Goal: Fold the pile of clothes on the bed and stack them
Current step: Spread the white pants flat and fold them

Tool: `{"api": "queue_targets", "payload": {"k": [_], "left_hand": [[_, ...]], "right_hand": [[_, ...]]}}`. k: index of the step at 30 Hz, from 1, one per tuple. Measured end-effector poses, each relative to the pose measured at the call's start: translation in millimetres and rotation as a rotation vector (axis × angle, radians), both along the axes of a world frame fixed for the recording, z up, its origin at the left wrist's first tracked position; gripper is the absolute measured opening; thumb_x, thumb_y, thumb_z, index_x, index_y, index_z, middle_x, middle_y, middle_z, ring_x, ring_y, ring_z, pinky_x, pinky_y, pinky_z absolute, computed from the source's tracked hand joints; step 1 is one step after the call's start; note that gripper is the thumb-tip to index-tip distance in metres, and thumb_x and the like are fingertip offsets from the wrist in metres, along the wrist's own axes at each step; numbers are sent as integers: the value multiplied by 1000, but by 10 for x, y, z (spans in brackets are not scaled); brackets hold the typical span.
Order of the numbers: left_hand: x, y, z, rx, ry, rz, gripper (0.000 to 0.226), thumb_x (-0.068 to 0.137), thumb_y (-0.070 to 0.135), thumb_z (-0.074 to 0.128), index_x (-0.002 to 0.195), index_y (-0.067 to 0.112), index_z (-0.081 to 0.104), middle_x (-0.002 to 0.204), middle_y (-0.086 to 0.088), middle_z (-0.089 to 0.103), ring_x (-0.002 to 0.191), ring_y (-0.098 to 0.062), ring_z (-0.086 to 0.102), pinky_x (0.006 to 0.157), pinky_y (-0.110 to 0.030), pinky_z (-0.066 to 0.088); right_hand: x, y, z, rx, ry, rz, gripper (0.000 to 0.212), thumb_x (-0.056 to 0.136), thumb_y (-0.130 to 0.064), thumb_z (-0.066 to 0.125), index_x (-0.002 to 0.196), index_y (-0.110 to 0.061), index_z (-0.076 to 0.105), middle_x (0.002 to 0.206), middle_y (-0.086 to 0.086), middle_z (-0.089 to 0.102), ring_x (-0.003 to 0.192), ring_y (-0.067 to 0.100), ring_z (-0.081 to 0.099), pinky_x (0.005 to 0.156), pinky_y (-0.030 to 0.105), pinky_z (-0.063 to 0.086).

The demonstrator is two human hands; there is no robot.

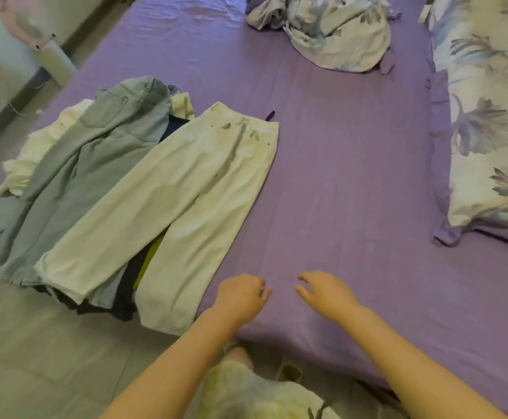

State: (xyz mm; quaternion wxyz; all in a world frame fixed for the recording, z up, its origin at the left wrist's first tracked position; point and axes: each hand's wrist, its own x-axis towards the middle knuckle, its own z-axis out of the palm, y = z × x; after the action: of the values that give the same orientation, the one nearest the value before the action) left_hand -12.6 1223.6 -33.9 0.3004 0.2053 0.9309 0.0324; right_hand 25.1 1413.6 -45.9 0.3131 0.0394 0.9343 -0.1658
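1. The pile of clothes [101,189] lies at the left of the frame, on the near left part of the bed [337,176]. Its lower ends hang over the bed's near edge.
2. The white trousers [180,201] lie flat on top of the pile, waistband toward the upper centre of the frame, legs running toward the lower left. The two legs part near the hems; a dark garment and a yellow-green item [149,261] show in the gap.
3. The light blue jeans [95,152] lie to the left of the white trousers and partly under them, back pocket facing up.
4. A cream garment [35,158] protrudes from under the jeans at the far left of the pile.
5. The left hand [240,297] is at the lower centre of the frame, just right of the white trouser hem, fingers curled inward. It holds nothing.
6. The right hand [325,291] is beside it, slightly apart, fingers spread and bent, thumb toward the left hand. It holds nothing. Both hands are over bare purple sheet near the bed's near edge.
7. A crumpled floral cloth [331,34] lies at the upper centre of the frame, well apart from the pile.
8. A floral pillow [488,131] occupies the right edge of the frame.
9. Tiled floor [50,358] fills the lower left.
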Motion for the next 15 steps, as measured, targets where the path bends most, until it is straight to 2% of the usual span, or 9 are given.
{"api": "queue_targets", "payload": {"k": [6,11,15], "left_hand": [[-681,-158,20,31,15,47,43,100,47,33,103,16,62,99,-5,67,92,-27,62,69,-31,43],[-1549,-280,-100,74,0,36,46,100,49,31,106,16,63,101,-6,67,93,-28,62,74,-33,46],[-2283,-348,-105,107,19,6,46,101,46,31,106,14,63,98,-4,67,90,-25,62,68,-31,44]], "right_hand": [[-711,-124,-59,-29,41,-7,43,100,-39,40,135,-16,49,137,7,52,124,25,49,100,35,41],[-1493,-367,-217,-25,56,-84,45,100,-42,39,138,-19,46,141,1,48,126,21,47,100,32,39],[-2176,-534,-182,-3,58,-142,42,100,-40,38,134,-18,49,137,2,50,121,24,50,96,37,44]]}}
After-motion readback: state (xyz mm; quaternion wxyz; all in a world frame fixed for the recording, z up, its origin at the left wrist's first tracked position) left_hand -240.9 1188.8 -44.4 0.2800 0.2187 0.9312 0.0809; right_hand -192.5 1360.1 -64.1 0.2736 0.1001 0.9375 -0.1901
